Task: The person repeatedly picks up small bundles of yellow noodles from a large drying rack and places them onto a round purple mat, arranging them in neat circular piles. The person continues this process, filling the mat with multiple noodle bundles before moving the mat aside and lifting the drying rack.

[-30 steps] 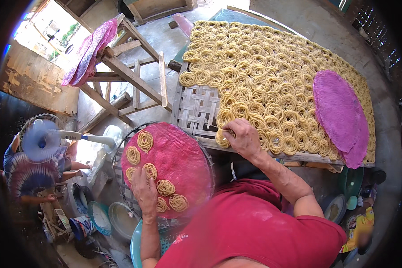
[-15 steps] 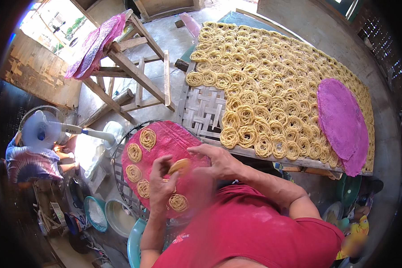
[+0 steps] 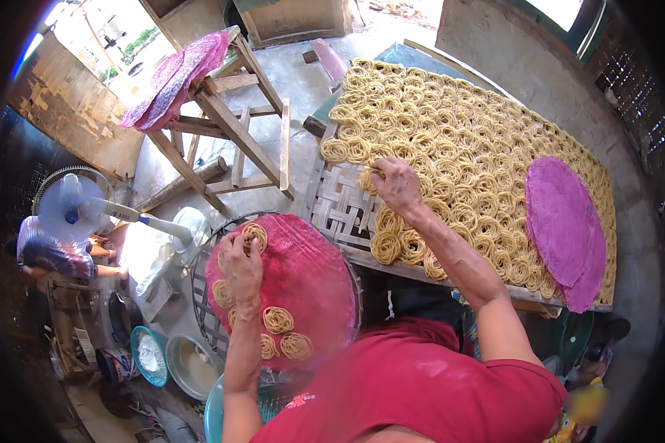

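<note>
My right hand [image 3: 397, 183] reaches over the woven bamboo rack [image 3: 335, 198], its fingers closed on a coiled noodle nest [image 3: 367, 179] beside the rows of yellow nests. On the round red-pink sheet [image 3: 306, 269], my left hand [image 3: 241, 260] bends its fingers down over a nest mostly hidden beneath it. Right by those fingertips lies another noodle nest [image 3: 255, 235]. Several more nests rest on the sheet near my left forearm, among them one noodle nest [image 3: 278, 320] toward the middle.
Purple round sheets [image 3: 566, 221] lie on the rack's right part. A wooden stand [image 3: 236, 125] draped with pink sheets [image 3: 173, 81] is at the back left. A fan [image 3: 72, 203], a seated person [image 3: 55, 247], a teal basin of white powder [image 3: 151, 356] and a metal pot [image 3: 192, 365] are left.
My right hand has moved from the pink sheet out to the rack with a noodle nest. My left hand has gone up the sheet to its far left nests. The view has shifted slightly.
</note>
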Demonstrator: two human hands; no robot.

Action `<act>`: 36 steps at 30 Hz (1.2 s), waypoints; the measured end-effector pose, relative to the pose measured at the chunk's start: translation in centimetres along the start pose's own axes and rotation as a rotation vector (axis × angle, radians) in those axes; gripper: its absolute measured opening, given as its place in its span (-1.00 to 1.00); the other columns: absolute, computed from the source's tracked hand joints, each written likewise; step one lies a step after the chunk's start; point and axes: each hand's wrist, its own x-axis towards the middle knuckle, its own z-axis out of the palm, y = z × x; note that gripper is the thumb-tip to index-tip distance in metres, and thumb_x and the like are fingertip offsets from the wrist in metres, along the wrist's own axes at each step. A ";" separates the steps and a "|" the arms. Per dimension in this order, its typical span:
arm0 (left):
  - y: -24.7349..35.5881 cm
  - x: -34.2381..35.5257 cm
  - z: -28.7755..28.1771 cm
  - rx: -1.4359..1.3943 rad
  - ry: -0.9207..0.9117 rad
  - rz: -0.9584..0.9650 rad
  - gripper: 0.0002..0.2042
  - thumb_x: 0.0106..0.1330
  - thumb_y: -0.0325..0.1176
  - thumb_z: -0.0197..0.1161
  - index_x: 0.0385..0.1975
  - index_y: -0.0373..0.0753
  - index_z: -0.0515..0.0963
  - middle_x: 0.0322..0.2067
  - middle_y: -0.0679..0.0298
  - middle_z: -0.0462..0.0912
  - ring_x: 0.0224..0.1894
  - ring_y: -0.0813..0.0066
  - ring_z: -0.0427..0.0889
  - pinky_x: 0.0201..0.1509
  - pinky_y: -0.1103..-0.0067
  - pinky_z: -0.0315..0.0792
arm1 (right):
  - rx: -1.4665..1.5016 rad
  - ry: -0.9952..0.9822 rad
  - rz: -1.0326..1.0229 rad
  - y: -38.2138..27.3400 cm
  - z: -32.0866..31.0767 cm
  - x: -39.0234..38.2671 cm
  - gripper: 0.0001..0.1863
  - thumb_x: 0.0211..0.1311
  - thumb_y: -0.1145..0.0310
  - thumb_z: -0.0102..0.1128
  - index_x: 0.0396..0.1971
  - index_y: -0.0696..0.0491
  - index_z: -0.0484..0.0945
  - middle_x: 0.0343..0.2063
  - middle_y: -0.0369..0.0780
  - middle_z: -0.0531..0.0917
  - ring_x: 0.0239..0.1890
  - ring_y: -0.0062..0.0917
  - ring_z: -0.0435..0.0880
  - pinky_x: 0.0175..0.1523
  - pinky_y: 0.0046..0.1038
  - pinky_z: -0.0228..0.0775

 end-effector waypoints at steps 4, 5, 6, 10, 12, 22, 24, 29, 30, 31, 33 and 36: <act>-0.8 0.7 0.8 -0.077 0.027 -0.120 -0.75 0.22 -0.47 0.45 -0.13 -0.25 0.62 -0.14 0.12 0.68 -0.08 0.10 0.69 0.08 0.25 0.52 | -0.079 0.159 -0.084 -0.1 0.1 -0.6 -0.74 0.22 0.33 0.49 -0.10 0.03 0.76 -0.20 -0.21 0.73 -0.13 -0.33 0.71 -0.02 -0.30 0.60; -1.0 1.0 1.1 -0.137 0.022 -0.167 -0.75 0.21 -0.49 0.44 -0.12 -0.25 0.61 -0.17 0.14 0.70 -0.11 0.12 0.70 0.06 0.25 0.54 | -0.061 0.178 -0.127 -0.5 0.1 -1.3 -0.72 0.22 0.33 0.49 -0.08 0.03 0.76 -0.19 -0.21 0.73 -0.12 -0.33 0.71 -0.01 -0.29 0.59; -1.3 1.4 1.4 -0.205 0.013 -0.221 -0.74 0.21 -0.51 0.43 -0.12 -0.24 0.59 -0.20 0.15 0.71 -0.14 0.14 0.71 0.04 0.26 0.55 | -0.041 0.196 -0.167 -1.0 0.2 -2.2 -0.70 0.21 0.33 0.50 -0.06 0.03 0.75 -0.19 -0.20 0.73 -0.11 -0.33 0.71 0.00 -0.29 0.59; -1.9 2.2 2.3 -0.275 -0.028 -0.349 -0.72 0.21 -0.56 0.36 -0.08 -0.25 0.54 -0.28 0.18 0.73 -0.22 0.23 0.75 -0.03 0.31 0.59 | 0.208 0.000 -0.239 -4.8 1.2 -5.1 -0.68 0.22 0.29 0.49 -0.05 0.03 0.74 -0.14 -0.12 0.71 -0.03 -0.19 0.70 0.09 -0.20 0.56; -1.9 2.7 2.4 -0.357 -0.030 -0.408 -0.70 0.22 -0.64 0.30 -0.06 -0.26 0.51 -0.28 0.23 0.68 -0.21 0.35 0.70 -0.05 0.40 0.58 | 0.269 -0.057 -0.266 -6.6 1.4 -5.5 -0.69 0.23 0.30 0.46 -0.05 0.04 0.73 -0.14 -0.12 0.70 0.00 -0.15 0.69 0.10 -0.17 0.55; 3.7 0.0 -0.5 -0.723 -0.163 -0.005 -0.66 0.23 -0.71 0.31 -0.05 -0.26 0.45 -0.24 0.32 0.56 -0.22 0.55 0.65 -0.06 0.58 0.55 | 0.502 -0.124 -0.563 -13.0 3.5 -4.6 -0.62 0.19 0.34 0.51 0.01 0.06 0.73 -0.12 -0.11 0.76 0.04 -0.16 0.71 0.20 -0.20 0.55; 4.1 -0.4 -0.9 -0.818 -0.232 -0.013 -0.60 0.18 -0.70 0.39 -0.01 -0.27 0.47 -0.19 0.27 0.57 -0.13 0.51 0.67 -0.02 0.55 0.57 | 0.555 -0.355 -0.470 -12.9 3.5 -4.8 -0.67 0.21 0.32 0.51 -0.04 0.08 0.74 -0.17 -0.12 0.77 -0.01 -0.23 0.74 0.15 -0.23 0.57; 0.2 -1.1 -3.1 -0.209 0.064 -0.103 -0.59 0.15 -0.46 0.56 0.01 -0.28 0.63 -0.06 0.14 0.61 0.05 0.17 0.62 0.24 0.29 0.48 | 0.620 -0.494 0.033 -9.1 1.4 -5.7 -0.73 0.33 0.25 0.45 -0.11 0.12 0.76 -0.26 -0.15 0.80 -0.21 -0.44 0.78 -0.04 -0.37 0.63; -1.1 -1.2 -3.5 -0.100 0.067 -0.179 -0.61 0.15 -0.42 0.57 -0.01 -0.28 0.65 -0.06 0.12 0.61 0.06 0.14 0.61 0.25 0.27 0.45 | 0.536 -0.427 0.070 -7.9 0.9 -5.6 -0.73 0.33 0.25 0.45 -0.11 0.12 0.76 -0.27 -0.14 0.80 -0.22 -0.43 0.79 -0.05 -0.37 0.63; -2.2 -1.3 -3.8 0.005 0.086 -0.230 -0.62 0.16 -0.39 0.58 -0.04 -0.28 0.67 -0.07 0.11 0.61 0.07 0.11 0.59 0.27 0.26 0.43 | 0.474 -0.354 0.089 -6.6 0.3 -5.3 -0.73 0.33 0.26 0.45 -0.11 0.12 0.76 -0.29 -0.14 0.80 -0.23 -0.42 0.79 -0.06 -0.37 0.63; -3.6 -1.9 -4.0 0.126 0.091 -0.273 -0.65 0.16 -0.34 0.59 -0.09 -0.28 0.69 -0.07 0.09 0.62 0.07 0.08 0.58 0.29 0.24 0.40 | 0.357 -0.241 0.114 -4.3 -0.4 -4.9 -0.73 0.32 0.26 0.45 -0.11 0.11 0.76 -0.28 -0.13 0.80 -0.21 -0.39 0.79 -0.05 -0.36 0.63; -4.4 -2.2 -3.8 0.141 0.049 -0.282 -0.68 0.16 -0.32 0.59 -0.15 -0.29 0.68 -0.11 0.10 0.64 0.04 0.10 0.59 0.26 0.25 0.41 | 0.163 -0.075 0.038 -2.2 -0.8 -4.4 -0.72 0.29 0.26 0.47 -0.09 0.09 0.76 -0.21 -0.13 0.78 -0.13 -0.32 0.77 0.01 -0.30 0.62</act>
